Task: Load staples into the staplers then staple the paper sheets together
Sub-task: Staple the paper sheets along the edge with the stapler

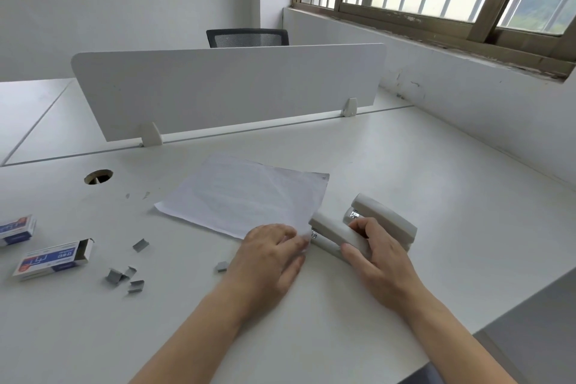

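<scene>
White paper sheets (246, 196) lie on the desk in the middle of the view. Their near right corner sits in the mouth of a grey stapler (330, 232). My right hand (377, 254) grips that stapler, thumb along its near side and fingers over its top. My left hand (271, 254) lies flat with straight fingers on the near corner of the sheets, beside the stapler's mouth. A second grey stapler (386, 217) lies just behind the first, partly hidden by my right hand.
Two staple boxes (54, 259) (17, 229) sit at the left, the nearer one open at its end. Several loose staple strips (124, 276) lie scattered near them, one (221, 266) by my left wrist. A white divider panel (230, 87) and a cable hole (98, 177) are further back.
</scene>
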Motion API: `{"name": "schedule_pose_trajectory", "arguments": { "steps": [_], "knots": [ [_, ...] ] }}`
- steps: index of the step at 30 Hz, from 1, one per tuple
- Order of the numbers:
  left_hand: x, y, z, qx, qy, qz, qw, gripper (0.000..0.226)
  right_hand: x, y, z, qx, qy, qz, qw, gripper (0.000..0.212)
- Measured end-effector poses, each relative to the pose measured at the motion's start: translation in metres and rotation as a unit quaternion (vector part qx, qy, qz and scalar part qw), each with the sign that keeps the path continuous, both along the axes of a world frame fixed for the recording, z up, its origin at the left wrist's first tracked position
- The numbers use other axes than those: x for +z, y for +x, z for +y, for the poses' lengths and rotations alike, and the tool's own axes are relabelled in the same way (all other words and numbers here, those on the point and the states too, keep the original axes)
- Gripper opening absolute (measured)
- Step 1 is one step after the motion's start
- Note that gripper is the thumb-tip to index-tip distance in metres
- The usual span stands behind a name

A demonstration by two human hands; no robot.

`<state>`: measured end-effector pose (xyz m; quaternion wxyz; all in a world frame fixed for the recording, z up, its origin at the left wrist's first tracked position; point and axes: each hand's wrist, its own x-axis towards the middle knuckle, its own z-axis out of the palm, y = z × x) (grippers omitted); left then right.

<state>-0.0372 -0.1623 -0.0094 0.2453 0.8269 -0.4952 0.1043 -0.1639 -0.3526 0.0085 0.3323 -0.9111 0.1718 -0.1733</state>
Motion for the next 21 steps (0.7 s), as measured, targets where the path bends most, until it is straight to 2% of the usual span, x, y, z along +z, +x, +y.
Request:
{"name": "schedule_pose_trajectory", "arguments": {
  "steps": [7,11,14,17,21],
  "knots": [
    [-0.002,0.002,0.001,-0.014,0.025,-0.007,1.000,0.031,0.002,0.001,0.000,0.004,-0.007,0.015,1.000,0.015],
    [0.000,0.000,0.005,-0.026,0.077,0.022,0.996,0.042,0.004,0.002,0.001,0.003,0.003,0.009,1.000,0.025],
    [0.001,-0.003,0.007,-0.022,0.111,0.060,0.992,0.056,0.005,0.002,0.001,0.006,0.008,0.009,1.000,0.025],
    [0.001,-0.003,0.008,-0.016,0.069,0.086,0.994,0.058,0.008,0.002,0.001,0.009,-0.005,0.013,1.000,0.021],
    [-0.004,0.004,0.011,0.018,-0.040,0.096,0.994,0.048,0.011,0.003,-0.001,0.016,-0.017,0.018,1.000,0.012]
  ]
}}
